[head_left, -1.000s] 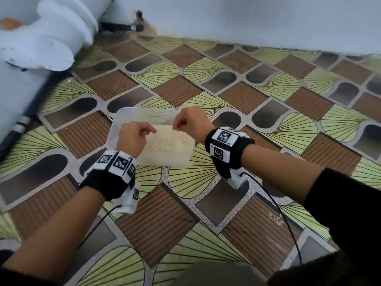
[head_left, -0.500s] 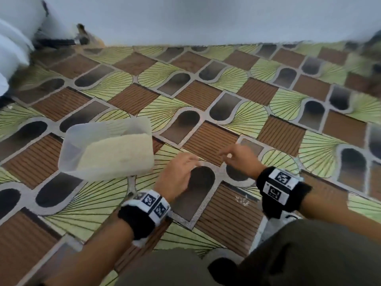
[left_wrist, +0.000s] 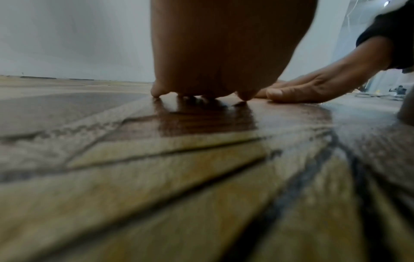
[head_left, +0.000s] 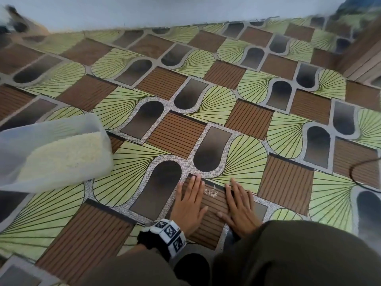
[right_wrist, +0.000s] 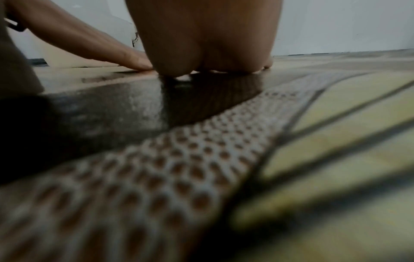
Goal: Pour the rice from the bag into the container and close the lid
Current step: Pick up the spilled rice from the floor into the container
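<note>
Head view shows both palms down on the patterned floor [head_left: 237,124], fingers straight and together, gripping nothing: the left hand [head_left: 190,205] and the right hand [head_left: 240,207] lie side by side near six o'clock, with a small scatter of spilled rice grains [head_left: 210,191] on the brown tile between their fingertips. My guess is they are set like two walls, ready to sweep those strays together. The container [head_left: 57,149] stands well apart at about nine o'clock, translucent, tilted-looking in the wide lens, with a bed of rice [head_left: 61,151] inside and no lid on it; I see neither lid nor bag anywhere, so closing remains to be done. A black cable [head_left: 358,174] loops in at three o'clock, and the person's dark clothing fills the bottom edge. The left wrist view adds what the overhead cannot: the left fingertips [left_wrist: 156,92] actually touch the glossy floor, their reflection beneath, with the right hand [left_wrist: 313,88] flat at two o'clock. The right wrist view mirrors this, the left hand [right_wrist: 107,47] reaching in from ten o'clock. Neither low camera shows the grains; only the head view does.
</note>
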{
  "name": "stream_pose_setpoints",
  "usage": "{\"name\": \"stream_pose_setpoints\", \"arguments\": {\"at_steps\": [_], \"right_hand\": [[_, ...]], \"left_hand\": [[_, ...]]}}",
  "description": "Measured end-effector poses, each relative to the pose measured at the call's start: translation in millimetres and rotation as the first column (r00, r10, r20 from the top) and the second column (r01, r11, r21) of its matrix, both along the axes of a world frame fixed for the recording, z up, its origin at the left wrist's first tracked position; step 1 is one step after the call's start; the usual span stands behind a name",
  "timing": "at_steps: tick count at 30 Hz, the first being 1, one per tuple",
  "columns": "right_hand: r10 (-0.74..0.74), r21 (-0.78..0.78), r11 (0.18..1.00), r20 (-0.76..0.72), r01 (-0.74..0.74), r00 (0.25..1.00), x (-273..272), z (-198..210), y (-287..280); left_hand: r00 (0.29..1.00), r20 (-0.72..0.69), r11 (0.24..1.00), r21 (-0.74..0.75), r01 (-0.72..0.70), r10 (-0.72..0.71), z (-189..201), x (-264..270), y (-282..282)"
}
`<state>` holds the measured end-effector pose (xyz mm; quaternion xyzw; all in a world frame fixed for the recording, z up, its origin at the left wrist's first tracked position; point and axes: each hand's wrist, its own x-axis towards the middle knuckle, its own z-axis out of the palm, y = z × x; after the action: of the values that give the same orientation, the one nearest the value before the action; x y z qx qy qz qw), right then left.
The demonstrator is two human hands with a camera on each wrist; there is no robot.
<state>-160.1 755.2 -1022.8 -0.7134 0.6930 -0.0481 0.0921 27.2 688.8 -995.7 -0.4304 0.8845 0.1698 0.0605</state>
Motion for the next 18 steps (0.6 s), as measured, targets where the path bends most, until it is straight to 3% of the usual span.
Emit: {"name": "stream_pose_setpoints", "arguments": {"at_steps": [3, 6, 9, 12, 15, 18], "right_hand": [[0.068, 0.000, 0.998, -0.019, -0.068, 0.998, 13, 0, -13], [0.104, -0.052, 0.993, -0.021, -0.105, 0.994, 15, 2, -25], [0.107, -0.164, 0.984, 0.186, -0.076, 0.977, 7, 10, -36], [0.219, -0.214, 0.965, 0.340, -0.151, 0.915, 5, 9, -47], [0.392, -0.254, 0.912, 0.308, -0.322, 0.867, 6, 5, -58], [0.489, -0.347, 0.849, 0.233, -0.398, 0.841, 6, 4, -59]], "left_hand": [[0.997, -0.017, 0.997, -0.031, 0.074, -0.075, -3, 1, -4], [0.999, -0.031, 1.000, -0.016, -0.013, 0.012, -2, 7, -11], [0.995, -0.013, 0.995, 0.023, -0.102, 0.102, -1, 18, -19], [0.993, -0.017, 0.989, 0.093, -0.112, 0.114, 3, 31, -22], [0.994, -0.013, 0.988, 0.118, -0.102, 0.105, 7, 34, -22], [0.995, -0.020, 0.987, 0.135, -0.092, 0.095, 10, 36, -23]]}}
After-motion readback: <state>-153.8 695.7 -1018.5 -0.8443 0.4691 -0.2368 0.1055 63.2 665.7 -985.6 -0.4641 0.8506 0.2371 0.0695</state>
